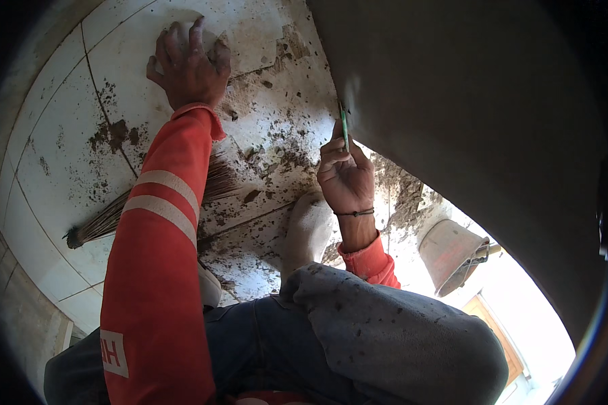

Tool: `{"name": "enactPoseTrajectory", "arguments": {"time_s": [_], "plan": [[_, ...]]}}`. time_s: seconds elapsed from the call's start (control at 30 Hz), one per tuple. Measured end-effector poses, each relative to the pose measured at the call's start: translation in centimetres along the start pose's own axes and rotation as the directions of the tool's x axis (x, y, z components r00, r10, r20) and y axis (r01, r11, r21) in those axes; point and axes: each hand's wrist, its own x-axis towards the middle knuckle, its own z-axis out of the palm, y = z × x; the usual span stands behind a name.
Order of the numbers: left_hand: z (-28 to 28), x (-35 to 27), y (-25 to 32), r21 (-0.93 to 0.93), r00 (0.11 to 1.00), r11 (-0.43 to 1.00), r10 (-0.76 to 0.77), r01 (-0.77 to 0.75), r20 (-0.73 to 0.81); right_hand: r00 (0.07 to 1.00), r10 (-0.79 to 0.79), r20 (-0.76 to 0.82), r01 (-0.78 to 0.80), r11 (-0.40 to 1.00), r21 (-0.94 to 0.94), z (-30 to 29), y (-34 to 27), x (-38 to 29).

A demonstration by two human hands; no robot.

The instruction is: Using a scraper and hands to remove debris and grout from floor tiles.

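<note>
My left hand (192, 68) rests with spread fingers on or just over the dirty tiled floor (50, 187), and nothing shows in it. Between the thumb and fingers of my right hand (347, 174) is a thin green-handled tool (344, 130), whose dark tip meets or nearly meets the lower edge of a big dark panel or wall (456, 101). What kind of tool it is cannot be made out. Under my left forearm lies a stick broom (101, 220), partly hidden by the red sleeve.
A dirty bucket (451, 253) with a wire handle lies tilted at the right. Crumbs of dirt or mortar (283, 157) are scattered over the tiles. My bent knee (329, 288) and foot are close below my right hand. An orange-brown wooden door or frame (491, 324) shows at lower right.
</note>
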Motion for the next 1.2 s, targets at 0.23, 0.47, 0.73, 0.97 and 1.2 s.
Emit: {"name": "enactPoseTrajectory", "arguments": {"time_s": [0.23,0.47,0.73,0.97,1.2], "plan": [[0.3,0.0,0.1,-0.024,1.0,1.0,0.013,-0.014,-0.022,1.0,0.027,0.013,-0.028,0.995,0.098,0.6,-0.6,-1.0],[0.4,0.1,0.0,-0.028,1.0,1.0,-0.007,0.006,-0.019,0.996,0.072,0.052,-0.078,0.988,0.131,1.0,-0.8,-4.0],[-0.1,0.0,0.0,-0.008,1.0,1.0,-0.009,0.009,0.003,0.997,0.041,-0.066,-0.052,0.983,-0.175,0.3,0.2,-3.0],[0.1,0.0,0.2,-0.012,1.0,1.0,0.005,-0.005,-0.01,0.996,-0.014,-0.091,-0.006,0.978,-0.209,-0.1,0.1,1.0],[0.3,0.0,-0.1,-0.021,1.0,1.0,0.006,-0.007,-0.025,0.996,-0.066,-0.052,0.059,0.989,-0.139,0.6,1.0,1.4]]}}
